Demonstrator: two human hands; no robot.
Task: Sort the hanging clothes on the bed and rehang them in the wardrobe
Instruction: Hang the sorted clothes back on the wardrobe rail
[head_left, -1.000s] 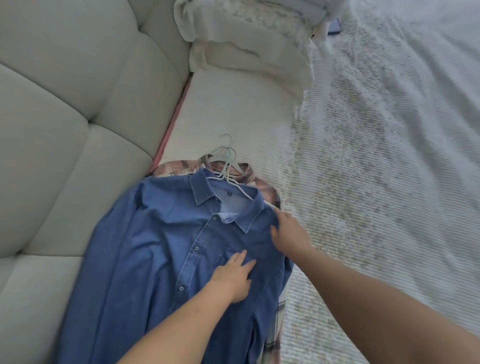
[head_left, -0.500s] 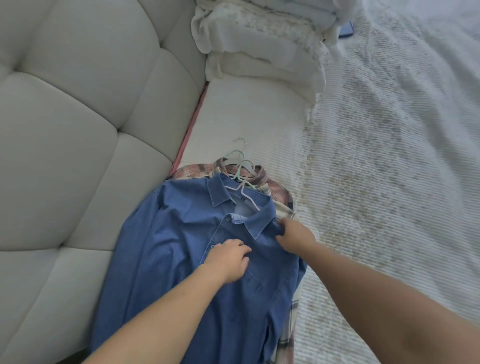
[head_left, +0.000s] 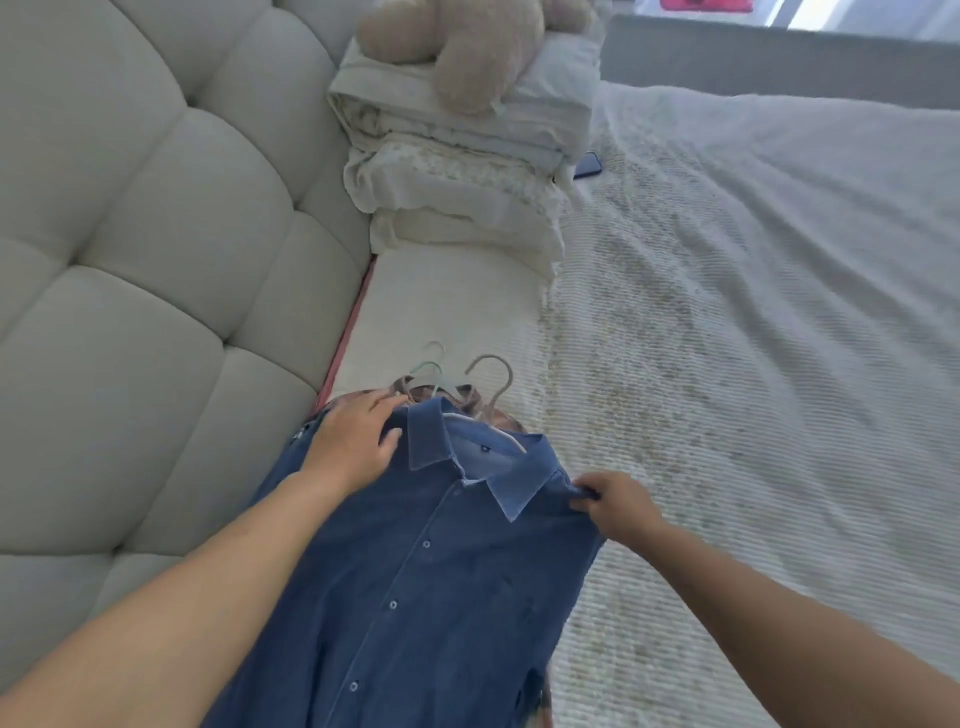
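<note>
While right hand (head_left: 615, 506) pinches shirt (head_left: 415, 582), left hand (head_left: 353, 441) lies flat.

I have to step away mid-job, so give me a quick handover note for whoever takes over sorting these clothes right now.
Left hand: fingers flat on the left shoulder of the blue denim shirt, beside the collar; no grip.
Right hand: pinches the shirt's right shoulder.
Things: the denim shirt lies on top of the pile on the bed, next to the padded headboard. A plaid shirt peeks out beneath its collar. Several hanger hooks stick out above the collars.
Done: nothing visibly rehung; no wardrobe in view.
Left: lift the denim shirt off, sort the rest, hang everything in the wardrobe.
</note>
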